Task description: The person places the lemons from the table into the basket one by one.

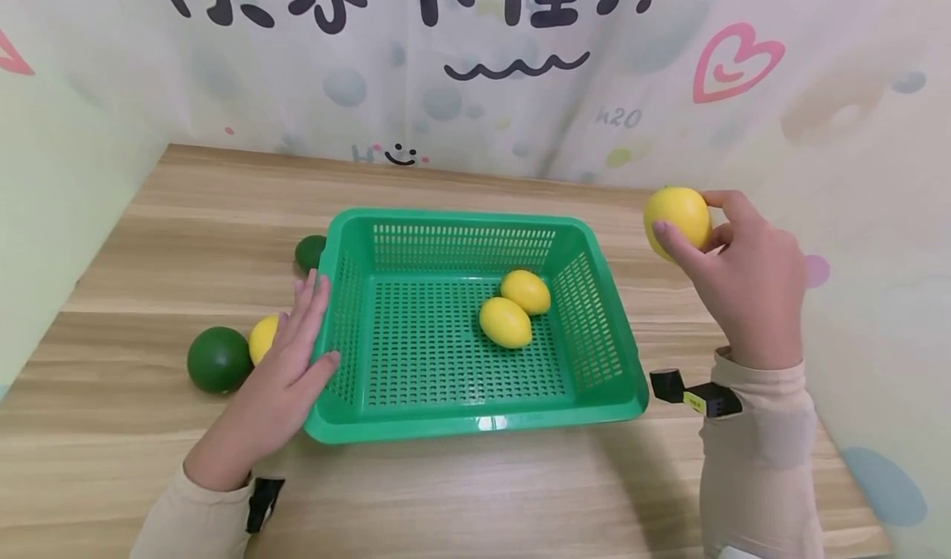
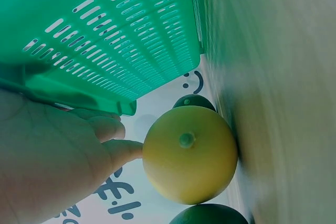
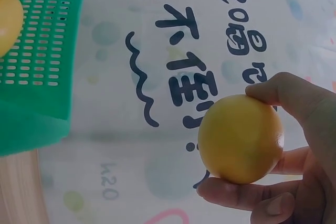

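Note:
My right hand [image 1: 758,282] holds a round yellow fruit [image 1: 674,219] in the air, to the right of a green plastic basket [image 1: 475,424]; thumb and fingers grip it from opposite sides. In the basket, two lemons [image 1: 505,323] lie side by side, right of centre. My left hand [image 1: 278,390] rests against the basket's left rim with its fingers extended. Partly behind that hand is another round yellow fruit [image 2: 190,156], with a green stem end in the left wrist view. One finger overlaps its edge there; whether they touch, I cannot tell.
A dark green round fruit [image 1: 220,360] sits on the wooden table [image 1: 475,493], left of my left hand. A smaller dark green fruit [image 1: 309,252] stands by the basket's far left corner. A printed cloth [image 1: 461,121] hangs behind the table.

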{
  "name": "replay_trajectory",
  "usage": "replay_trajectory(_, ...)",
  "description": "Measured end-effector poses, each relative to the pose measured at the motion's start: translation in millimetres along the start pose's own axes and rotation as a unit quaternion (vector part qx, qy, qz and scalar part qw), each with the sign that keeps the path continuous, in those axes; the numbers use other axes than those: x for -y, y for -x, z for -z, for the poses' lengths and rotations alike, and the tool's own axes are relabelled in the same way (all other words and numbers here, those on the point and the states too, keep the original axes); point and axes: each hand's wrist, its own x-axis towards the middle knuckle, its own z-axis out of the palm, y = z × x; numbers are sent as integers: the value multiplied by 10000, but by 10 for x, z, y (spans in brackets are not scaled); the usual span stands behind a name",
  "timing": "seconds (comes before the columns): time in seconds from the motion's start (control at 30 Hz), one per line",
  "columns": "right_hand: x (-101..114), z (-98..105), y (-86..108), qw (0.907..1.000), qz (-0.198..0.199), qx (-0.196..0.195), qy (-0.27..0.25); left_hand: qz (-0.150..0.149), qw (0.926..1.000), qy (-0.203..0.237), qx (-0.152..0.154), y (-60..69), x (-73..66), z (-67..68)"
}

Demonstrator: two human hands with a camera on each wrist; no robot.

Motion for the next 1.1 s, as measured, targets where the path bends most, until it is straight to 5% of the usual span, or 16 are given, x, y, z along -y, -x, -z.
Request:
replay_trajectory(0.67, 102, -127, 10, 9997, 229, 56, -108, -2, 10000, 13, -8, -10, -1, -1)
replay_trajectory(1.1, 211, -138, 48, 9967, 722, 305, -190, 24, 10000, 6, 19, -4, -13, 3)
